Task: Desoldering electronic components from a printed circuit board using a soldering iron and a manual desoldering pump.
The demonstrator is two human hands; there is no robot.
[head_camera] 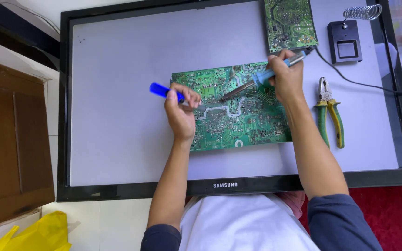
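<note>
A: Where is there room on the monitor panel [117,139]?

B: The whole left half of the frame is bare grey, and so is the strip along the bottom below the large circuit board [238,116].

A: And the right side?

B: Crowded. Pliers [329,111] lie just right of the board, a black cord [350,80] crosses above them, and the iron stand [345,41] and small circuit board [290,24] fill the upper right.

I see green-yellow pliers [330,111] lying on the flat monitor panel [117,116], a black soldering stand [345,42] with coil holder upper right, a second green board [290,24] at top, brown cardboard [10,139] left, yellow bag [38,234] below it.
</note>
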